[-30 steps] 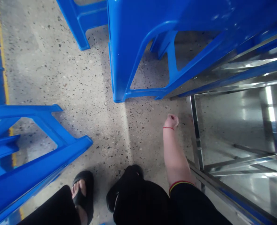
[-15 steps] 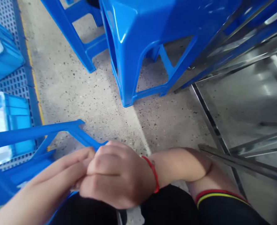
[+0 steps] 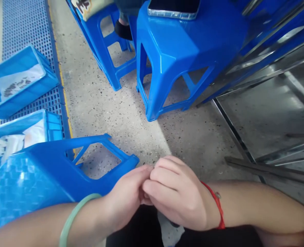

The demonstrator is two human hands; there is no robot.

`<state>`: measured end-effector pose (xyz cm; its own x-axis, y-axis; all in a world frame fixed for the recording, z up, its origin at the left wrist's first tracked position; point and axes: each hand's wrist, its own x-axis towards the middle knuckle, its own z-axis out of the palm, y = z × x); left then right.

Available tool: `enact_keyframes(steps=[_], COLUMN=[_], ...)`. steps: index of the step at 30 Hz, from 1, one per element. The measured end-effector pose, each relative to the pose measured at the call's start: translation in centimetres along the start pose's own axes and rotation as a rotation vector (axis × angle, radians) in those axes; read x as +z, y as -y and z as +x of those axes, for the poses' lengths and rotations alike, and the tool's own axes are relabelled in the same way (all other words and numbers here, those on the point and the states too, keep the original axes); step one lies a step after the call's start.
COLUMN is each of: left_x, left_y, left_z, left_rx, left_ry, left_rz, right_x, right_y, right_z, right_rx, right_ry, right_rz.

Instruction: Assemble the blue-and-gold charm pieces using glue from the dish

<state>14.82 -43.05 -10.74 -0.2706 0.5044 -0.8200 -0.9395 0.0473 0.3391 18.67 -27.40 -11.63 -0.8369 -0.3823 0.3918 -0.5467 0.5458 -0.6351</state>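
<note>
My left hand (image 3: 123, 197), with a pale green band (image 3: 73, 216) at its wrist, meets my right hand (image 3: 177, 192) low in the middle of the view. A red string bracelet (image 3: 217, 206) circles the right wrist. Both hands are closed, their fingers curled inward and pressed against each other above my dark-clothed lap (image 3: 138, 230). Whatever lies between the fingertips, if anything, is hidden. Closest to the left hand is a blue plastic stool (image 3: 54, 171), just beyond its wrist.
A phone (image 3: 173, 14) lies on another blue stool (image 3: 157, 51) ahead. Behind it, a person's foot (image 3: 123, 30) shows beside a further stool (image 3: 102, 58). Blue crates (image 3: 47, 77) holding white material stand on perforated matting (image 3: 25, 31) at left. Metal framing (image 3: 234, 130) runs along the right.
My view has swung left and up, bringing the phone, the person's foot and more of the crates into sight. Both hands appear farther right, still closed together.
</note>
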Motion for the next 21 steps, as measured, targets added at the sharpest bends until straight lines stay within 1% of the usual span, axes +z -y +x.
enact_keyframes(steps=[4, 9, 12, 16, 18, 21], left_x=[-0.1, 0.0, 0.4, 1.2, 1.6, 1.9], left_y=[0.8, 2.0, 2.0, 1.5, 1.2, 0.7], left_z=[0.6, 2.1, 2.6, 2.5, 2.3, 2.2], left_rx=[-0.017, -0.034, -0.048, -0.044, -0.017, -0.016], left_ry=[0.051, 0.114, 0.166, 0.296, 0.289, 0.209], left_rz=[0.0, -0.031, -0.036, -0.06, -0.045, -0.001], right_x=[-0.3, -0.7, -1.0, -1.3, -1.4, -1.3], right_y=[0.5, 0.2, -0.5, -1.1, -1.1, -0.6], right_z=[-1.1, -2.9, -4.0, -4.8, -4.9, -5.1], right_rx=[0.007, -0.009, -0.052, -0.112, -0.094, -0.005], right_ry=[-0.009, 0.035, 0.03, -0.029, -0.048, -0.101], right_rz=[-0.008, -0.022, -0.041, -0.047, -0.029, 0.012])
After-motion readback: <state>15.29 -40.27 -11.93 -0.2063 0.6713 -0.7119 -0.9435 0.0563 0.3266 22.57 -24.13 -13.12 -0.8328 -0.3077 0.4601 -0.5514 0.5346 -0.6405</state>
